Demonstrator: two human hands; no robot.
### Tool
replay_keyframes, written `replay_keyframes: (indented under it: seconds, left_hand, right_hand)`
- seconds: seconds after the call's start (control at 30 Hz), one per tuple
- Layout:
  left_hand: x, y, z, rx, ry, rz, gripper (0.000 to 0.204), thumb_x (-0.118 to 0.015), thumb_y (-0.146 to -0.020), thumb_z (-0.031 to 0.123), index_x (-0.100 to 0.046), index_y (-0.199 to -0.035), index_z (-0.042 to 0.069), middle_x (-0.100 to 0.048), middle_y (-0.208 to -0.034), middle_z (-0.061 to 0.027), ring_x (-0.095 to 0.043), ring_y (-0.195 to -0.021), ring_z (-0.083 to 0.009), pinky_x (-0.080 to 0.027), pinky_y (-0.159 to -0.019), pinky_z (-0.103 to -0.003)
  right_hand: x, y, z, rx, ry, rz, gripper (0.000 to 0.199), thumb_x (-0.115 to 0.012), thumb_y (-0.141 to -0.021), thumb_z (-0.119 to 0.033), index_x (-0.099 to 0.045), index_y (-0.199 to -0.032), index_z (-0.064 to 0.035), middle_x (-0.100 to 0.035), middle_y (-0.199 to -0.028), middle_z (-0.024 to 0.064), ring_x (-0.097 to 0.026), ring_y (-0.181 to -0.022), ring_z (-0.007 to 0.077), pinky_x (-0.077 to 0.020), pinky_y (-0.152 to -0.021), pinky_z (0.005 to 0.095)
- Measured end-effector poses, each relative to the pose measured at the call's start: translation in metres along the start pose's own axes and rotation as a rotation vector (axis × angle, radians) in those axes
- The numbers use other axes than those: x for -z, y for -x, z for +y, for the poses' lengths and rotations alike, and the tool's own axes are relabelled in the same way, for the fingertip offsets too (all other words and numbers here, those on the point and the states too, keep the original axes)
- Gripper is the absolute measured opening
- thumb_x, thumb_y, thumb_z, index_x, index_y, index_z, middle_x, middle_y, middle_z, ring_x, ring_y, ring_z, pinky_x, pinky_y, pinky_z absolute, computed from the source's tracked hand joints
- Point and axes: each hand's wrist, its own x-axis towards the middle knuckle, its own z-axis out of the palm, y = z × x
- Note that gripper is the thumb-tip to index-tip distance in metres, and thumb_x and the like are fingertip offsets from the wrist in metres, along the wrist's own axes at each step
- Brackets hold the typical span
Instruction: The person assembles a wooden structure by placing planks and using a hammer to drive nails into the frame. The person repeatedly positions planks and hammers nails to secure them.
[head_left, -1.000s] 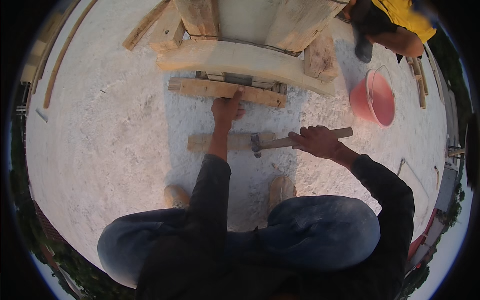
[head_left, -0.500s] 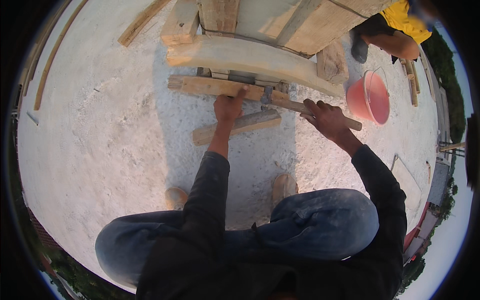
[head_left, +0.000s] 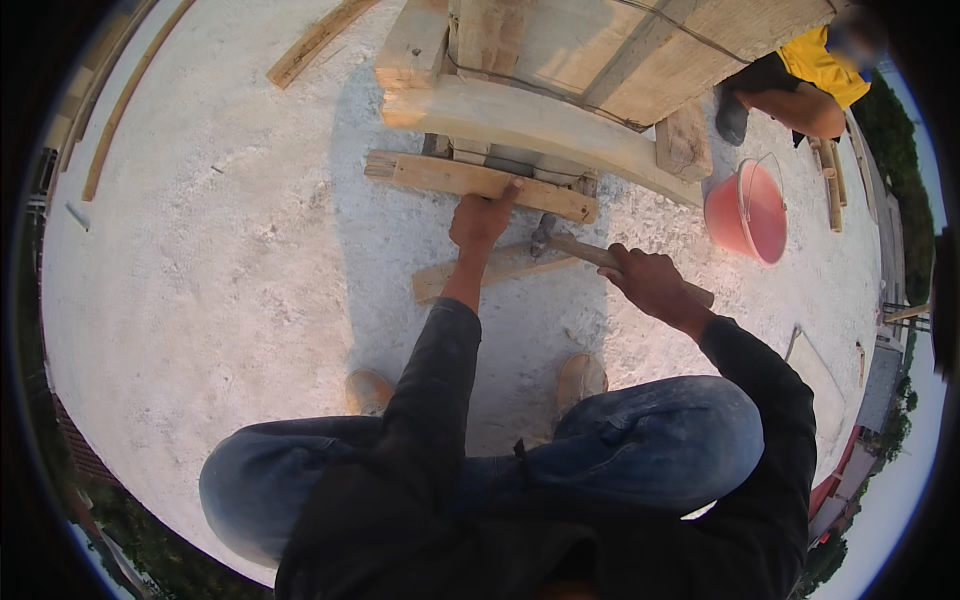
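A short wooden board (head_left: 430, 173) lies across the front of the wooden formwork, against its lower blocks. My left hand (head_left: 480, 223) is closed on this board's near edge, one digit stretched over its top. In my right hand (head_left: 650, 285) is a hammer (head_left: 578, 252), gripped around its wooden handle. The metal head hangs just below the board's right end and above a second wooden block (head_left: 450, 278), partly covering it. That block lies loose on the ground, nearer to my feet.
Above the board rises the large formwork (head_left: 540, 115), with wire stretched along it. A pink bucket (head_left: 730, 215) stands to the right. Beyond it a person in a yellow top (head_left: 815, 60) crouches. Wooden strips (head_left: 315, 45) lie on the pale, rough ground at far left.
The hammer head has come off the board's right end, down toward me, and my right hand has lowered with it. My left hand keeps its place on the board. The whole view has shifted slightly.
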Motion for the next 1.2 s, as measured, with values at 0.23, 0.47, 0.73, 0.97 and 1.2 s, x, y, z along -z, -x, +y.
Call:
replay_keyframes:
  seconds: [0.23, 0.47, 0.73, 0.97, 1.2]
  left_hand:
    - [0.002, 0.005, -0.002, -0.015, -0.189, -0.025, 0.103, -0.067, -0.076, 0.098, -0.082, -0.112, 0.003, -0.081, -0.112, -0.022, -0.077, -0.113, -0.0418, -0.058, -0.095, -0.054]
    - [-0.034, 0.081, -0.052, -0.964, -0.627, 0.024, 0.08, -0.093, -0.082, 0.054, -0.059, -0.134, 0.004, -0.064, -0.12, -0.018, -0.066, -0.11, -0.0402, -0.055, -0.092, -0.051]
    - [0.059, 0.047, -0.08, -1.056, -0.884, -0.27, 0.062, -0.086, -0.092, 0.041, -0.059, -0.132, 0.002, -0.064, -0.123, -0.0176, -0.064, -0.117, -0.0403, -0.052, -0.099, -0.055]
    - [0.24, 0.045, -0.081, -0.678, -1.492, -0.37, 0.111, -0.093, -0.082, 0.042, -0.033, -0.17, 0.011, -0.04, -0.171, -0.0231, -0.036, -0.159, -0.0447, -0.016, -0.131, -0.074]
    - [0.306, 0.096, -0.09, -0.291, -1.469, -0.79, 0.074, -0.086, -0.092, 0.045, -0.061, -0.149, 0.006, -0.07, -0.141, -0.0216, -0.064, -0.133, -0.0395, -0.047, -0.116, -0.057]
  right_hand:
    - [-0.095, 0.096, 0.004, 0.027, -0.201, 0.069, 0.04, -0.071, -0.104, -0.046, -0.063, -0.125, -0.0127, -0.071, -0.096, 0.009, -0.075, -0.089, 0.0331, -0.0595, -0.077, 0.0514]
    - [-0.152, 0.162, 0.075, 0.009, -0.325, 0.357, 0.046, -0.083, -0.095, -0.038, -0.068, -0.129, -0.0115, -0.064, -0.124, 0.0108, -0.062, -0.118, 0.0325, -0.05, -0.101, 0.0504]
    - [-0.078, 0.115, 0.241, -0.606, 0.149, 1.038, 0.052, -0.084, -0.092, -0.028, -0.066, -0.139, -0.0136, -0.066, -0.131, 0.01, -0.061, -0.124, 0.0327, -0.0445, -0.107, 0.0506]
    - [-0.071, 0.126, 0.237, -0.395, 0.037, 0.529, 0.017, -0.071, -0.098, -0.014, -0.075, -0.115, -0.013, -0.072, -0.104, 0.0056, -0.072, -0.109, 0.0285, -0.0546, -0.095, 0.0484]
    - [-0.051, 0.17, 0.138, -0.271, -0.674, 0.126, 0.02, -0.073, -0.102, -0.028, -0.075, -0.109, -0.0096, -0.075, -0.115, 0.0108, -0.072, -0.103, 0.034, -0.0571, -0.093, 0.0484]
